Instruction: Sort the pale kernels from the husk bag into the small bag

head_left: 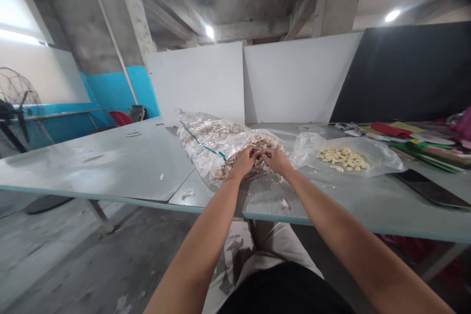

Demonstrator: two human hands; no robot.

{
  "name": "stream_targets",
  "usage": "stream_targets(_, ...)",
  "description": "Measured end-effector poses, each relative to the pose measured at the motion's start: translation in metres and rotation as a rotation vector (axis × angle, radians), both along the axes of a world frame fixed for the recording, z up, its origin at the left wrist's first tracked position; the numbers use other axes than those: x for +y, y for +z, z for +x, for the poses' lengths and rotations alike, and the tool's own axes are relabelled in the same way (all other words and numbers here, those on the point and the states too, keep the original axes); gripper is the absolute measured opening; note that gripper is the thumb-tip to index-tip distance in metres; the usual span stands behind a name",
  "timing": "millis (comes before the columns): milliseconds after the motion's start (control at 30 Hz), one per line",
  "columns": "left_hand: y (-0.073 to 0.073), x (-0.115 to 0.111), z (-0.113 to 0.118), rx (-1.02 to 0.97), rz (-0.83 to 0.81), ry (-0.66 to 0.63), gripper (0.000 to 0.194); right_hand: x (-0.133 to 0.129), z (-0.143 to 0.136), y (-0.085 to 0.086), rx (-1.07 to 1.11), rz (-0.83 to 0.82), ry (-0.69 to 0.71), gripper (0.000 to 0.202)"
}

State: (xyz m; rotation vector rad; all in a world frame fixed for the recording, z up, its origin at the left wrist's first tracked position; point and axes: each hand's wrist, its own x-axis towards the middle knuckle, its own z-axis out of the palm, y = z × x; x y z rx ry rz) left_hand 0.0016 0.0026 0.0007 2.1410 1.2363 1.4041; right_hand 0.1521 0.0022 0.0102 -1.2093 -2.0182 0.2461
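Observation:
My left hand (246, 161) and my right hand (275, 159) are close together over the mouth of a large clear plastic bag (200, 154). Both have their fingers pinched, the fingertips almost meeting. Whatever small piece lies between them is too small and covered to make out. Papery, brownish-white skins, like garlic skins (263, 138), fill the bag and spill around my fingers. To the right, pale yellow pieces that look like peeled garlic cloves (344, 158) lie in a loose pile on a clear plastic sheet or bag (384, 159).
The grey table (147, 167) runs wide to the left, its front edge close to my lap. A black phone (432, 189) lies at the right, near coloured sheets (423, 149). Skin scraps (284, 203) dot the tabletop. White panels (198, 83) stand behind.

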Motion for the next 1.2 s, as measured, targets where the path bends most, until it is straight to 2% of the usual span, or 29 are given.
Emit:
stream_targets(300,0.0002,-0.0004,0.0001,0.009,0.006,-0.039,0.02,-0.0068,0.0009,0.0056,-0.028,0.019,-0.01,0.025)
stream_targets(500,0.0006,-0.0022,0.0001,-0.009,-0.019,-0.066,0.024,-0.0087,-0.0005,0.0068,-0.036,0.007,-0.009,0.024)
stream_targets(733,-0.0001,-0.0004,0.0007,-0.056,-0.077,-0.122,0.025,-0.0082,0.0003,0.0065,-0.024,0.001,-0.011,0.024)
stream_targets(1200,0.0008,-0.0011,0.002,-0.067,-0.085,-0.143,0.023,-0.0009,-0.0005,0.0006,-0.023,0.007,-0.039,0.022)
